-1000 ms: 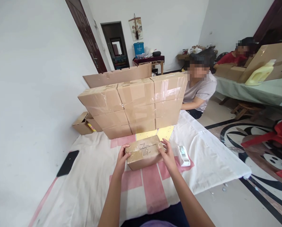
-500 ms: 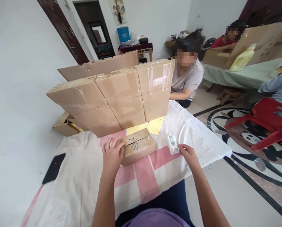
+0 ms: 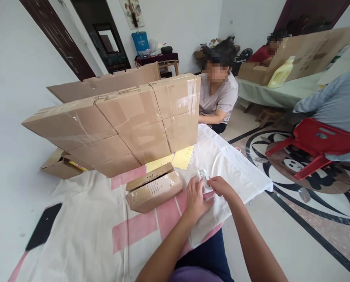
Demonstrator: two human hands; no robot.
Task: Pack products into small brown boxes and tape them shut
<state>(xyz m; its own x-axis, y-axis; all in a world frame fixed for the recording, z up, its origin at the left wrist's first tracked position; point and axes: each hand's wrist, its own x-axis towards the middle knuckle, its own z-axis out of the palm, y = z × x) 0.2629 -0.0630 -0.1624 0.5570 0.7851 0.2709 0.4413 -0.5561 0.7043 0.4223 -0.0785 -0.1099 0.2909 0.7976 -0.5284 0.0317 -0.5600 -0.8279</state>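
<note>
- in the head view, a small, white, boxy plastic device with a greyish panel on top [image 3: 202, 175] sits on the counter, draped in white cloth with pink blocks [image 3: 89, 223], near its right-hand edge.
- the left hand [image 3: 196, 199] is loosely open, thumb spread away, fingers against the device's near left side; it does not look closed around anything.
- the right hand [image 3: 221, 185] has its fingers curled in, tips at the device's right side; whether they truly pinch it, i cannot tell.
- left of the hands, apart from them, rests a brown, oblong cardboard carton with dark print [image 3: 156, 192], a dark gap along its top seam.
- behind stands a tall wall of taped brown cardboard boxes [image 3: 116, 125].
- the device could slip or twist, i judge, if only one side were held firmly.
- a careless sweep of the left forearm might drag the loose cloth, shifting the carton.
- the carton's flaps could spread further if it were pressed or lifted by the top, since the seam gapes.
</note>
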